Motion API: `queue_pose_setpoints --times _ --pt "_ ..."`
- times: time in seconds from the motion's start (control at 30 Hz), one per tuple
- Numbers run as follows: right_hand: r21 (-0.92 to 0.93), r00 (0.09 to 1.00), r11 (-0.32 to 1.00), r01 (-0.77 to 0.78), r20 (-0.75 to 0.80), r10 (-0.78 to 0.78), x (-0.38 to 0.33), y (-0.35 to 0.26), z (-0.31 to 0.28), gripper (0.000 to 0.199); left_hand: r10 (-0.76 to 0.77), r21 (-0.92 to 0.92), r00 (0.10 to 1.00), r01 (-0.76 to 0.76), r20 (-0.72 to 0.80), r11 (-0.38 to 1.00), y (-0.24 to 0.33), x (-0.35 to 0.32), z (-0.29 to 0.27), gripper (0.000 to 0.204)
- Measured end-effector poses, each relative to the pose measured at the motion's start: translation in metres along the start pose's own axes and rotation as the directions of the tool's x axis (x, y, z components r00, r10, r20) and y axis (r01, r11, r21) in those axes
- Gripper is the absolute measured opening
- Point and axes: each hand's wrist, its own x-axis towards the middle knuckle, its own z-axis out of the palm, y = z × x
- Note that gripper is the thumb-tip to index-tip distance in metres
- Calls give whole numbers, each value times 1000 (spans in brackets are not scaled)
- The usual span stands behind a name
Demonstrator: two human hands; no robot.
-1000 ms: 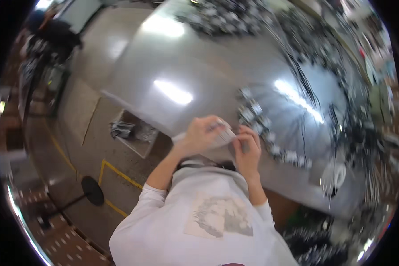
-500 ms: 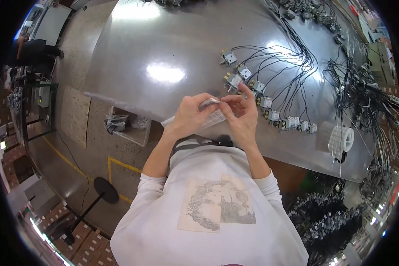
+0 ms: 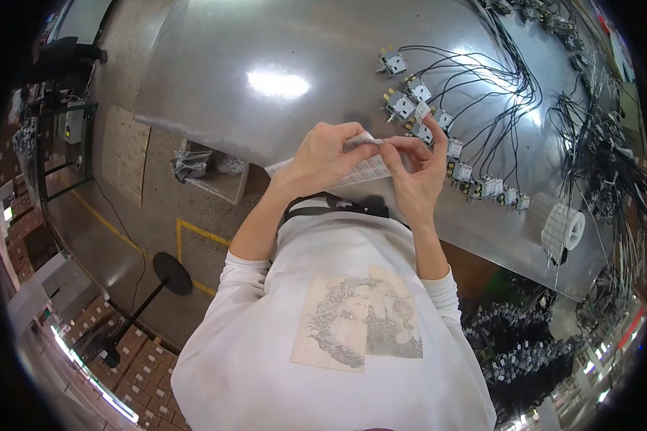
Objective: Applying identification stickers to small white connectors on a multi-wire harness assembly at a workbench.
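left hand pinches label strip taut | right hand fingertips closed on one label, peeling | go slow, keep it flat, off the switches

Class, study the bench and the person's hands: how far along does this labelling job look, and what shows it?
Done: cannot tell whether the small wired units in a row on the metal table carry labels already. In hand: the left hand holds a strip of white labels; the right hand has one label on its fingertip. Left: a label roll remains, so probably more.
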Motion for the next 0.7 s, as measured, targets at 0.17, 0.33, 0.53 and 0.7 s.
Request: queue_pose_setpoints --times 0.17,0.33,0.53,0.7 --pt "-6 999 1000 -30 -24 30 -1 4 -6 77 -122 135 990 111 72 985 1 0 -7 30" --pt "79 999 997 15 -33 -13 1 9 -7 97 -28 1 1000 28 2 1000 -2 -3 -16 30" --pt "62 1000 998 25 17 -26 -7 6 -2 120 -12 15 1000 12 -2 1000 -12 -1 -29 29" --pt "85 994 996 19 108 -28 -13 8 14 122 26 -43 1000 -26 2 999 -11 -4 -26 30"
